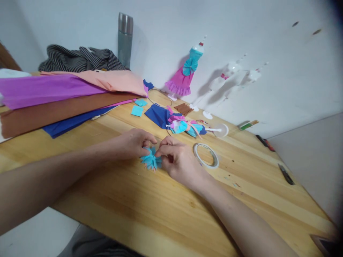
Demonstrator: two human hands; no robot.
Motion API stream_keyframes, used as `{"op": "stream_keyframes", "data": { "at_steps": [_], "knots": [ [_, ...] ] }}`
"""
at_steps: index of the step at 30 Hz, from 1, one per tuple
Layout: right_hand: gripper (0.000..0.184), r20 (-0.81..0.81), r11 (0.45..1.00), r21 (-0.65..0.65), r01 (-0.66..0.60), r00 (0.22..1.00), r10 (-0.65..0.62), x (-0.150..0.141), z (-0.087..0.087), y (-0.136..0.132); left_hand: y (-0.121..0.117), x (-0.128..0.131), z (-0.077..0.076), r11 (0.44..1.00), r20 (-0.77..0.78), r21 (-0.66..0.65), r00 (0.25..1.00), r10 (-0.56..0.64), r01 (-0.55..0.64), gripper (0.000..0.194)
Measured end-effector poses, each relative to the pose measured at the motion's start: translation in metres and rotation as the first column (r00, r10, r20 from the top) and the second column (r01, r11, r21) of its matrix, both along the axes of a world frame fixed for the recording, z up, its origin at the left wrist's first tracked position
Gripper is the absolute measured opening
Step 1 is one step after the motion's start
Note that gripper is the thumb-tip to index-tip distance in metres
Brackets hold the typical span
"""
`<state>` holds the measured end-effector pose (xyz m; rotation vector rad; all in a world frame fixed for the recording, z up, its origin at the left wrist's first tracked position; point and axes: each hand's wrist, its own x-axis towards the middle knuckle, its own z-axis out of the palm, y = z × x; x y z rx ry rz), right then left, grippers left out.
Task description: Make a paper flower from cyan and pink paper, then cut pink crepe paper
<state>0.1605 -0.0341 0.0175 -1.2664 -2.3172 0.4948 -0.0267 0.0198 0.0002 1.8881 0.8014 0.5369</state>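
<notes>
A small pleated turquoise paper piece (pixel 151 160) lies on the wooden table (pixel 166 210) between my two hands. My left hand (pixel 132 142) pinches its upper left edge with closed fingers. My right hand (pixel 178 159) grips its right side, fingers curled and pressed together. Both forearms rest low over the table.
A tape roll (pixel 206 155) lies right of my right hand. Paper doll clothes (pixel 178 125) lie behind. A mannequin in a pink and turquoise paper dress (pixel 184 73) stands at the wall. Crepe paper sheets (pixel 53 96) pile up at left, with a steel flask (pixel 125 39) behind and tools (pixel 285 174) at right.
</notes>
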Motion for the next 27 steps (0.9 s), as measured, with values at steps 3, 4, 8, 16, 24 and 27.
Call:
{"op": "stream_keyframes", "data": {
  "at_steps": [3, 4, 8, 16, 24, 27],
  "knots": [
    [0.031, 0.037, 0.999, -0.018, -0.046, 0.998, 0.047, 0.000, -0.004, 0.000, 0.001, -0.001, 0.001, 0.995, -0.083, 0.063, 0.994, -0.070, 0.075, 0.028],
    [0.031, 0.048, 0.999, -0.021, -0.050, 0.998, 0.051, 0.000, -0.005, 0.000, 0.001, 0.000, 0.001, 0.995, -0.095, 0.066, 0.993, -0.063, 0.069, 0.030],
    [0.030, 0.062, 0.999, -0.014, -0.053, 0.997, 0.053, 0.000, -0.007, 0.001, 0.005, 0.001, -0.003, 0.995, -0.144, 0.087, 0.989, -0.030, 0.043, 0.029],
    [0.030, 0.112, 0.997, -0.037, -0.070, 0.991, 0.074, -0.002, -0.007, 0.000, 0.003, 0.000, -0.001, 0.995, -0.139, 0.103, 0.990, 0.001, 0.013, 0.039],
    [0.024, 0.422, 0.980, 0.015, -0.197, 0.890, 0.172, -0.001, 0.006, -0.001, 0.004, 0.005, 0.000, 0.967, -0.034, 0.072, 0.968, 0.249, -0.246, 0.030],
    [0.017, 0.566, 0.965, 0.045, -0.259, 0.802, 0.189, -0.002, 0.011, -0.001, 0.003, 0.002, 0.011, 0.923, 0.032, 0.202, 0.944, 0.328, -0.328, 0.023]
  ]
}}
